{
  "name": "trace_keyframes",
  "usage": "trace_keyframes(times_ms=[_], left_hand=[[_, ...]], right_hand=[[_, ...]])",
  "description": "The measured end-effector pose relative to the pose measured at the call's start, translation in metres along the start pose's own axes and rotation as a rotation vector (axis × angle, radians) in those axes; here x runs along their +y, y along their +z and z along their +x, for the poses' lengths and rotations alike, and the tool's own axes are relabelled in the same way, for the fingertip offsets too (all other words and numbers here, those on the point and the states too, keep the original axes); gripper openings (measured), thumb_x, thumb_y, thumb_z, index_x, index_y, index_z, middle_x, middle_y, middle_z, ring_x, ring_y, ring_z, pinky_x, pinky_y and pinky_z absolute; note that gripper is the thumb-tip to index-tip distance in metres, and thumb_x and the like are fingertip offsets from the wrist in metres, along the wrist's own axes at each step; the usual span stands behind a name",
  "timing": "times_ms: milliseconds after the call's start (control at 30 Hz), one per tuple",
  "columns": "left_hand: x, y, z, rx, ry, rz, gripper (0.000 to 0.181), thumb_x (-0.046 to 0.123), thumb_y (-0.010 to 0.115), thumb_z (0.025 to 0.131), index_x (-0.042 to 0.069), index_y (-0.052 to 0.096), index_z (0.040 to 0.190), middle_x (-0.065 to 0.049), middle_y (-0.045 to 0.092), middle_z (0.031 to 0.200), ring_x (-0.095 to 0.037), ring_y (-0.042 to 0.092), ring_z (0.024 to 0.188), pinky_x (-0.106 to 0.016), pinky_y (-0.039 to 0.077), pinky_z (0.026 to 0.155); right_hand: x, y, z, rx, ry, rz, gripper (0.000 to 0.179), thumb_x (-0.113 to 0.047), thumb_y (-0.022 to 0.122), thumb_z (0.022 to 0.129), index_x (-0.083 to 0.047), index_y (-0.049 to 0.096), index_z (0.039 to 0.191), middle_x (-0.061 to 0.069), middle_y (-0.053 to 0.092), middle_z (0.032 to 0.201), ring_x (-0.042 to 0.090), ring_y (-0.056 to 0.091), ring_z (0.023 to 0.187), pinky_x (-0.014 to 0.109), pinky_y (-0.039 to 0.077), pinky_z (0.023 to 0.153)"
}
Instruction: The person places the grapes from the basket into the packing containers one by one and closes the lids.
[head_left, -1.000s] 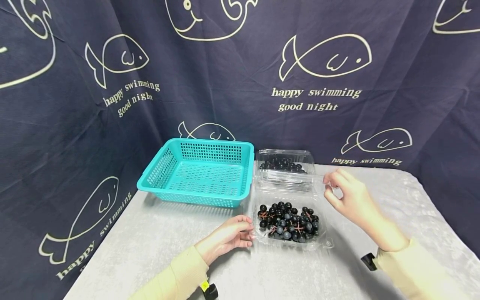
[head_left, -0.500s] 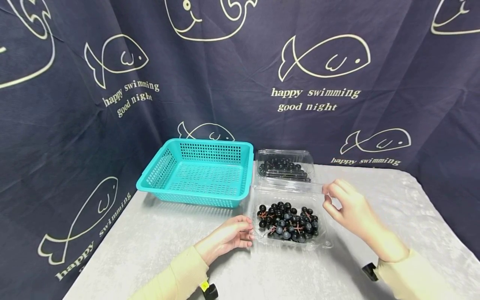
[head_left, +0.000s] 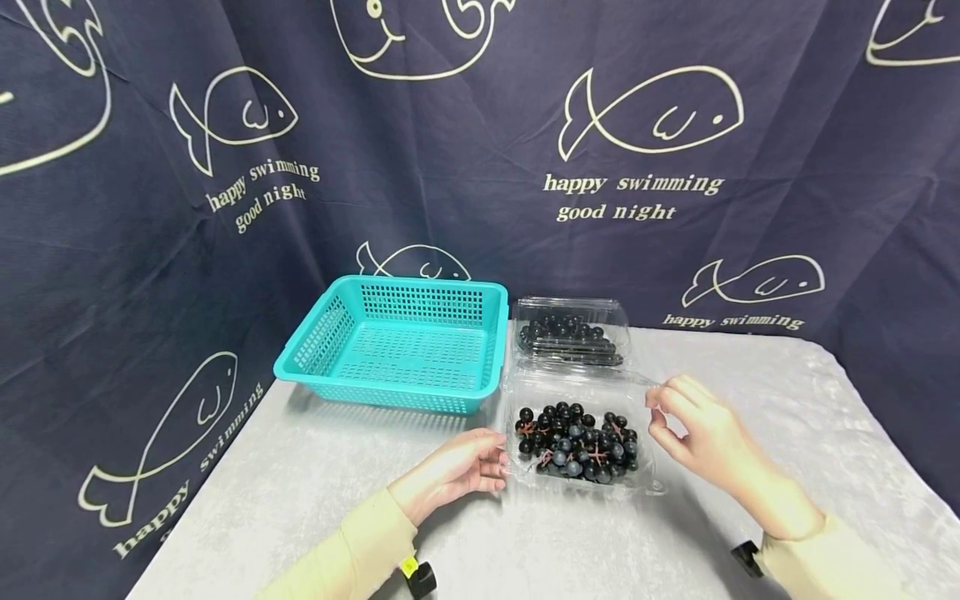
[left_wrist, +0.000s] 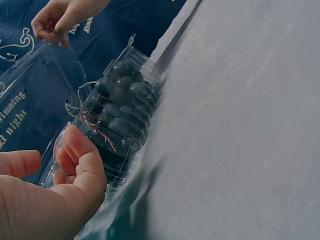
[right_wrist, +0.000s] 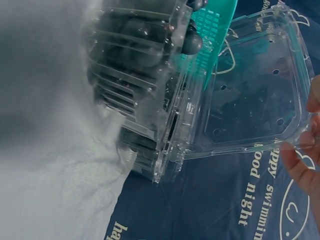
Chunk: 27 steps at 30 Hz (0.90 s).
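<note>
A clear plastic clamshell box (head_left: 645,479) holds dark grapes (head_left: 573,446) on reddish stems, in front of me on the table. Its hinged lid (right_wrist: 250,95) stands raised from the far side. My right hand (head_left: 697,421) pinches the lid's edge at the right corner, between thumb and fingers. At the box's left side is my left hand (head_left: 457,475), its bent fingers resting against the wall and the thumb held apart from them, as the left wrist view shows. The undersides of the grapes are hidden.
Behind the box stands a second clear clamshell (head_left: 573,308) with dark grapes inside. A turquoise slotted basket (head_left: 397,392) sits to the left, with nothing in it. The pale table covering (head_left: 337,467) meets a dark blue fish-print curtain (head_left: 450,167) at the back.
My right hand has come slightly down and nearer to me, bringing the lid's edge forward with it. The left hand stays at the box's side.
</note>
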<state>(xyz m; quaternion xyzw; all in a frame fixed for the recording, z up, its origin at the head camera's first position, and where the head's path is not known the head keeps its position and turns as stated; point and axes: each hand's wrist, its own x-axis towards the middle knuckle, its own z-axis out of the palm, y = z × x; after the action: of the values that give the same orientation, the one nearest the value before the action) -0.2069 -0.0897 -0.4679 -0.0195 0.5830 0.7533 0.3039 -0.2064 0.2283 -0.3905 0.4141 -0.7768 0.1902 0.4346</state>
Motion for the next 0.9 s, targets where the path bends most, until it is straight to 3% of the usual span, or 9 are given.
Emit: trace_keyframes(times_ms=[267,600,900], left_hand=[[0.003,0.001,-0.001,-0.006,-0.019,-0.026,0.024,0.03,0.048,0.097,0.007,0.048,0.101,-0.004,0.056,0.081,-0.015,0.057,0.069,-0.029,0.054,0.065],[0.007,0.001,-0.002,-0.004,-0.054,-0.034,0.049,0.056,0.048,0.09,0.008,0.045,0.1,-0.007,0.052,0.085,-0.018,0.054,0.073,-0.031,0.052,0.065],[0.013,0.001,-0.004,-0.018,-0.077,-0.036,0.06,0.063,0.045,0.087,0.005,0.041,0.107,-0.007,0.053,0.084,-0.018,0.054,0.072,-0.033,0.051,0.065]], right_hand=[[-0.004,0.001,-0.007,-0.007,-0.039,0.001,0.019,-0.014,0.044,0.081,-0.007,0.062,0.076,-0.004,0.059,0.077,0.012,0.052,0.069,0.019,0.045,0.066],[-0.011,0.002,-0.014,-0.009,-0.084,0.026,0.018,-0.013,0.046,0.081,-0.007,0.062,0.075,-0.004,0.059,0.076,0.011,0.051,0.068,0.019,0.045,0.064],[-0.014,-0.001,-0.022,-0.028,-0.119,0.009,0.024,-0.017,0.046,0.087,-0.006,0.065,0.078,-0.006,0.057,0.074,0.011,0.05,0.067,0.023,0.044,0.064]])
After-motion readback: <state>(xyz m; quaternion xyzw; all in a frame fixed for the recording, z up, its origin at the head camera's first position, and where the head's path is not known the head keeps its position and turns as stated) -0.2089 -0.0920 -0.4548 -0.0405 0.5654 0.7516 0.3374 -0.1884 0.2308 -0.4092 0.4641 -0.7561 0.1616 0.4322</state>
